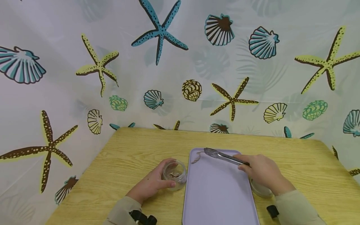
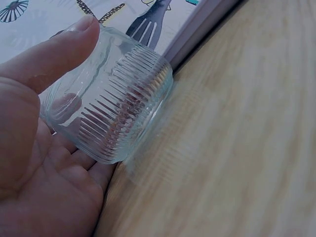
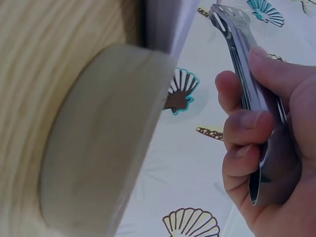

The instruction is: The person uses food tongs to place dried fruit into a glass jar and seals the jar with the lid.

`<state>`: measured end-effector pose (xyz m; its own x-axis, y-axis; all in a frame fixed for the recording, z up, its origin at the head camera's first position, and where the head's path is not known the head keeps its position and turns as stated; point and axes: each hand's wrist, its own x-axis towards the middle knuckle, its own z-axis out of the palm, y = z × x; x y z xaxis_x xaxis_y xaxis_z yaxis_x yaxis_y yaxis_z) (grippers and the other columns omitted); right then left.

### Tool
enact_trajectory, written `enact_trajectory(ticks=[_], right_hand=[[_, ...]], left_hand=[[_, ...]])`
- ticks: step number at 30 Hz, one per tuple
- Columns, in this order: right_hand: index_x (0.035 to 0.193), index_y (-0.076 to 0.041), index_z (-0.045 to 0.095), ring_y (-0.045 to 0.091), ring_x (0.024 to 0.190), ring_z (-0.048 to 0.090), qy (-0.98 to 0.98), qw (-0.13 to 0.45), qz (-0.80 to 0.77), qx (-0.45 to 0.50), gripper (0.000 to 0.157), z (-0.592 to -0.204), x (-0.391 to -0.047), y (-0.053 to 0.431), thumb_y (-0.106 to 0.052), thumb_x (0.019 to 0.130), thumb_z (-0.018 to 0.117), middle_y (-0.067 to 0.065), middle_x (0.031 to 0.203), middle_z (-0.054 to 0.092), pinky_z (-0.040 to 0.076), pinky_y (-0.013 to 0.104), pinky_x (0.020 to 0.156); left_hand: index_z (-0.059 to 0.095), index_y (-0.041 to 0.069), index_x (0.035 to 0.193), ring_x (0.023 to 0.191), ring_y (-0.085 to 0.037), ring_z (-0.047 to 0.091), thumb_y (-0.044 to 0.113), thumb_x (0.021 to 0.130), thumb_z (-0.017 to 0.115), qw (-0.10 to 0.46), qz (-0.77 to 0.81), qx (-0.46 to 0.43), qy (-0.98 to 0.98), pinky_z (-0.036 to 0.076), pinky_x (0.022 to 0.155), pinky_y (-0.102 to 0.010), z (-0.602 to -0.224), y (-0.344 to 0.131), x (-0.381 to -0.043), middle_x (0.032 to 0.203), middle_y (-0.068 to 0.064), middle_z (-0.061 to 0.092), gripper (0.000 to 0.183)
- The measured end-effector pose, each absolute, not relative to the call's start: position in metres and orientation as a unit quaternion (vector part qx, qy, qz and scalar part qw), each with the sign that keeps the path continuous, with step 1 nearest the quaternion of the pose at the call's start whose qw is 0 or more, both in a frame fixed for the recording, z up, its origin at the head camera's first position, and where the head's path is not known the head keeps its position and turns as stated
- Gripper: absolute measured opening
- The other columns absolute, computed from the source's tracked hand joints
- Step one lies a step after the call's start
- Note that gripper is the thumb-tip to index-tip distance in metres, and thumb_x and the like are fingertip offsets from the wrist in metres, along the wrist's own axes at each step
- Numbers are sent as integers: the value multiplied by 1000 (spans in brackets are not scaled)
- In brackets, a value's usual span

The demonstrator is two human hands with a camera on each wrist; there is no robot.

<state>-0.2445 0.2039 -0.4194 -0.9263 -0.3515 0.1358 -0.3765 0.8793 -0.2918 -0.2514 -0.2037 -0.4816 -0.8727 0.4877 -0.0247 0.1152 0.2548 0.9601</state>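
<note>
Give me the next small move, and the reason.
Probably ease open the long silver metal tongs in the right hand: their tips look nearly closed beside the thin, twisted brown strand on the lilac rectangular tray; opening would suit either gripping or releasing it.

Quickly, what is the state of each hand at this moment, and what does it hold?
Left hand: closed, holding the glass jar.
Right hand: closed, holding the metal tongs.
</note>
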Motion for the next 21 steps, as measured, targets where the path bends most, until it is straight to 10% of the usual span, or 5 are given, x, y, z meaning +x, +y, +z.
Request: enact_trajectory(ticks=[10, 21], right_hand=[[139, -35, 63, 10, 69, 50, -957, 41, 187, 219, 44, -407, -228, 191, -40, 96, 68, -7, 104, 72, 42, 34, 64], [137, -40, 63, 3, 60, 43, -941, 77, 190, 267, 43, -398, -215, 176, -41, 94, 69, -16, 100, 70, 38, 27, 57]], left_hand=[[34, 22, 153, 144, -23, 36, 31, 86, 83, 147, 566, 186, 790, 20, 118, -51, -481, -203, -253, 154, -2, 45, 84], [34, 22, 152, 143, -24, 37, 29, 86, 84, 153, 571, 179, 786, 23, 117, -49, -483, -201, -253, 154, -3, 44, 83]])
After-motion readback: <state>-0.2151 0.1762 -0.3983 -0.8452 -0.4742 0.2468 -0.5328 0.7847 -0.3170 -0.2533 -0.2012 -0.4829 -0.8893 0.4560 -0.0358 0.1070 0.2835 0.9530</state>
